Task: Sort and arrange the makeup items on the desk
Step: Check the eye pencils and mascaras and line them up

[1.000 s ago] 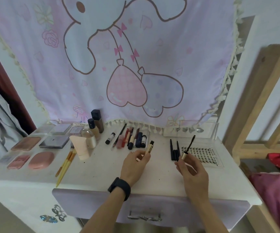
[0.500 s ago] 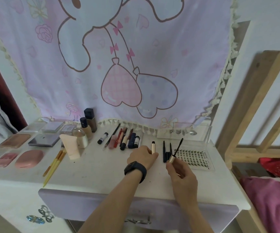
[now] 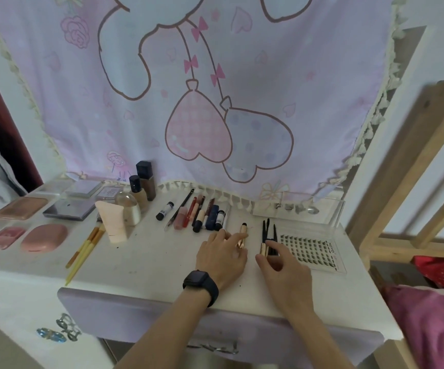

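Wand [image 3: 263,248] in right hand [image 3: 287,272], beside tube [image 3: 243,231]

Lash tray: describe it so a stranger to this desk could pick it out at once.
Find the white desk below the pink cartoon curtain and go to its right end. There, just right of the mascara wand that the right hand pinches, lies the lash tray, flat. Unlike the clear box behind it, it shows rows of small black tufts on white.
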Demonstrator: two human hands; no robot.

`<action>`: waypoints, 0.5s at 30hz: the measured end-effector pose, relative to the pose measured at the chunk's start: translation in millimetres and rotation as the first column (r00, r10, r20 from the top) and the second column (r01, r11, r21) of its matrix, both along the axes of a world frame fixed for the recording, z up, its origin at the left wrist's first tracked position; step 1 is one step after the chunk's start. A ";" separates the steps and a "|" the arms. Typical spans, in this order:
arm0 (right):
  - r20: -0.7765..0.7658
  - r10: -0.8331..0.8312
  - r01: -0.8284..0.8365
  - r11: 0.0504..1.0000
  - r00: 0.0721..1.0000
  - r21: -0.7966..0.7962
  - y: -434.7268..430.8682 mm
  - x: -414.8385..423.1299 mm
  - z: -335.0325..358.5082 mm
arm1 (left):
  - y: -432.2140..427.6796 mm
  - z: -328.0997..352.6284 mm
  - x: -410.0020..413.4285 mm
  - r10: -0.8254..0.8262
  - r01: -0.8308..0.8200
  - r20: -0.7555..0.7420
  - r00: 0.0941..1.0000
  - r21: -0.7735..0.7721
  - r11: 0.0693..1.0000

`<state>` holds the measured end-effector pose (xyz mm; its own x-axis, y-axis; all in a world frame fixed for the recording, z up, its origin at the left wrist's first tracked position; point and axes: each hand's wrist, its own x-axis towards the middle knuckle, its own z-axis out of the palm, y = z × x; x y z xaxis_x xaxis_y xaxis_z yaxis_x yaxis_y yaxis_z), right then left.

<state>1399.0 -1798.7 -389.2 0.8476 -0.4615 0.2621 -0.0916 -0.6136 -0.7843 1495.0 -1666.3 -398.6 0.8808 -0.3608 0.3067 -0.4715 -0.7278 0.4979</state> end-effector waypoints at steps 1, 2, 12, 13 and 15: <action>-0.028 0.004 -0.006 0.997 1.000 -0.081 -3.1 6.1 2.7 | 2.4 -1.8 1.5 -0.005 0.005 0.007 1.000 0.004 1.000; -0.048 0.004 -0.012 0.988 0.999 -0.154 -6.2 12.9 5.7 | 3.8 -2.8 3.4 -0.006 0.006 -0.002 1.000 0.000 1.000; -0.261 0.004 -0.164 0.786 0.965 -0.596 -10.0 55.7 17.3 | 8.8 -6.4 11.2 -0.027 0.015 -0.106 0.994 -0.109 0.994; -0.278 -0.003 -0.179 0.759 0.961 -0.626 -9.2 56.0 16.4 | 9.0 -6.9 11.0 -0.028 0.017 -0.097 0.995 -0.110 0.994; -0.289 -0.025 -0.195 0.684 0.957 -0.703 -9.3 55.9 14.2 | 9.3 -7.5 11.0 -0.039 0.030 -0.078 0.996 -0.112 0.993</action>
